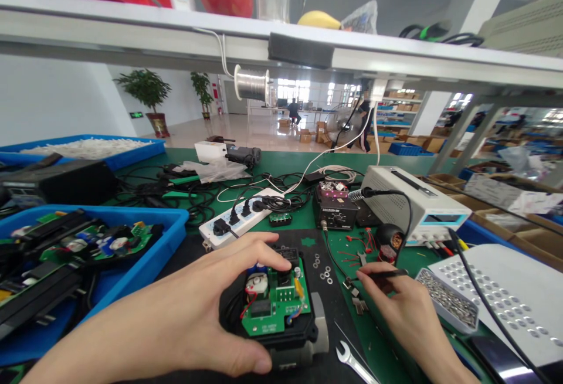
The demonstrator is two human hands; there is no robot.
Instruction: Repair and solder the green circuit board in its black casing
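Observation:
My left hand [206, 308] is wrapped round a dark housing [294, 342] with a green circuit board [281, 309] set in its open top. Its index fingertip rests on a black part of the board, and the thumb presses the near side. Red and blue wires and a yellow component show on the board. My right hand [398, 299] is closed on a slim black tool [389, 275], perhaps tweezers, held just right of the housing. Small metal parts [359, 306] lie by its fingertips. Several washers [326, 275] lie on the black mat between housing and hand.
A wrench [352, 360] lies at the near edge. On the right are a tray of screws [448, 302], a soldering station [336, 214] and a bench power supply [416, 202]. A blue bin [176, 223] of boards and a power strip [237, 218] stand left. A shelf [176, 35] spans overhead.

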